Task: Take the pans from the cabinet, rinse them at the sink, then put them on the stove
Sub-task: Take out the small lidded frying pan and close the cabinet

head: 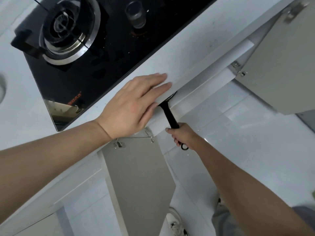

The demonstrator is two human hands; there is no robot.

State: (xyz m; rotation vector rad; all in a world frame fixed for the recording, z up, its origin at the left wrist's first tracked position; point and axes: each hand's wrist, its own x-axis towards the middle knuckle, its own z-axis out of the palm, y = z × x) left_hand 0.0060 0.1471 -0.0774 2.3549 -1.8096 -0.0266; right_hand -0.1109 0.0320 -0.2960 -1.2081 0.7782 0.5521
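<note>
the first step is in hand: a pan is coming out of the cabinet below the counter. both cabinet doors are hanging open, one door near and left of the opening, the other door far and right.

only the pan's black handle and a sliver of its rim are showing; the rest of the pan is hidden under the counter edge, so its size and whether other pans are sitting beside it cannot be told.

the right hand is closing in a full fist around the near end of the handle, with the hanging loop poking out past the heel of the hand. the left hand is lying flat and open on the counter edge, fingers spread narrow and pointing right, holding nothing, seemingly bracing the body while leaning down.

the stove is sitting on the counter just beyond the left hand, with one burner bare at the far left. a curved metal edge at the far left border may be the sink; too little is showing to be sure.

the next move is likely calling for drawing the pan straight out towards the floor side, keeping it low enough to clear the counter lip, then lifting it and carrying it left to rinse. the pan may catch the lip if it is tilted too early.
</note>
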